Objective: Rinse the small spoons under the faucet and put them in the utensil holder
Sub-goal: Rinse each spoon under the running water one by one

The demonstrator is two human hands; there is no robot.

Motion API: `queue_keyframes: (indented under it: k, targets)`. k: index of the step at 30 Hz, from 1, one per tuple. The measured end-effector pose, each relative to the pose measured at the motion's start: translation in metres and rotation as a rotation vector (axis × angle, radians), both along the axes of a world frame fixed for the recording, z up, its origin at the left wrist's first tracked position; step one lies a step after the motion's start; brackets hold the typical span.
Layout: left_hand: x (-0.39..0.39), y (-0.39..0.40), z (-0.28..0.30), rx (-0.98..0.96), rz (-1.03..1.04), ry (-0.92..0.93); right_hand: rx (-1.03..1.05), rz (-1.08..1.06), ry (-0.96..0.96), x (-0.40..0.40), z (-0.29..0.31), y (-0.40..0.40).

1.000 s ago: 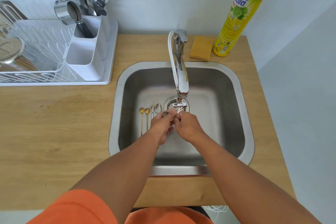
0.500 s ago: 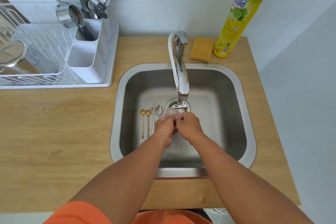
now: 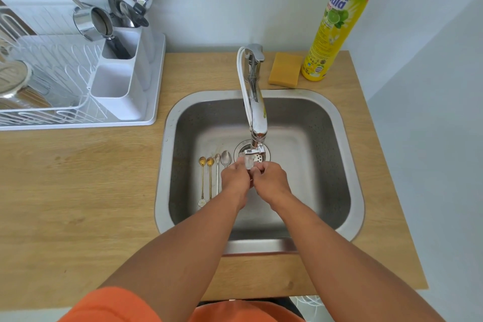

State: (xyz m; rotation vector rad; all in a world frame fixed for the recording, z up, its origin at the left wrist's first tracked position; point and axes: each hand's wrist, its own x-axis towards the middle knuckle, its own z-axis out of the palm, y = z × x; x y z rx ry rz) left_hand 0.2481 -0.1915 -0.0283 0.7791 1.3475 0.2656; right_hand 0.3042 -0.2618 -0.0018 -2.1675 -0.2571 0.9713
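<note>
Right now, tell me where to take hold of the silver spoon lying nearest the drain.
Pinch the silver spoon at its neck just below the bowl, coming from above. It lies flat on the sink floor, bowl toward the faucet, and the left hand hides its handle.

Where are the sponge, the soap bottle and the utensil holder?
sponge (image 3: pixel 285 69), head view, middle of its top face.
soap bottle (image 3: pixel 331 34), head view, yellow label.
utensil holder (image 3: pixel 122 102), head view, front wall.
</note>
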Motion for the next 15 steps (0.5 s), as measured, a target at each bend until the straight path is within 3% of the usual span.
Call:
queue_keyframes:
  k: [8, 12, 15]
  targets:
    - [0.0, 0.008, -0.004, 0.02, -0.067, -0.006, -0.003, 0.015, 0.002, 0.005, 0.0, -0.009]
    - [0.0, 0.009, 0.0, 0.041, 0.015, 0.024, 0.023, 0.027, 0.047, 0.003, 0.001, -0.001]
    - [-0.003, 0.01, 0.006, -0.045, 0.05, 0.012, 0.015, 0.033, 0.049, 0.002, 0.0, 0.009]
